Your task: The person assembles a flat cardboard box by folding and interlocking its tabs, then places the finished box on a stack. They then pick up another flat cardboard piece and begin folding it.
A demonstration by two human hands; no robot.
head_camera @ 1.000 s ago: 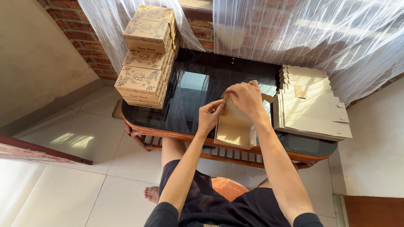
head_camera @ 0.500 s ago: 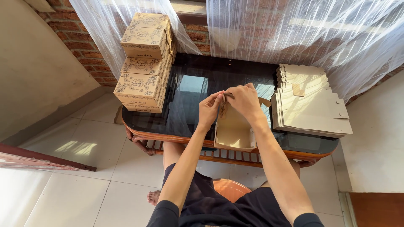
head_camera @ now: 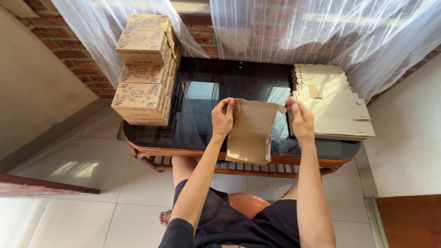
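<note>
A brown cardboard box [head_camera: 250,133], partly folded with its lid flap up, sits in front of me over the near edge of the dark glass table [head_camera: 206,96]. My left hand [head_camera: 223,117] pinches the box's upper left flap. My right hand [head_camera: 301,120] hovers just right of the box with its fingers apart, touching or nearly touching the right flap corner. Nothing lies in that hand.
A stack of folded printed boxes [head_camera: 144,69] stands on the table's left end. Several flat unfolded box blanks [head_camera: 330,103] lie on its right end. White sheer curtains [head_camera: 294,32] hang before a brick wall behind. My knees and an orange stool [head_camera: 248,204] are below.
My hands were together on top of the box. The right hand has come off to the right and opened, and the lid flap now stands open.
</note>
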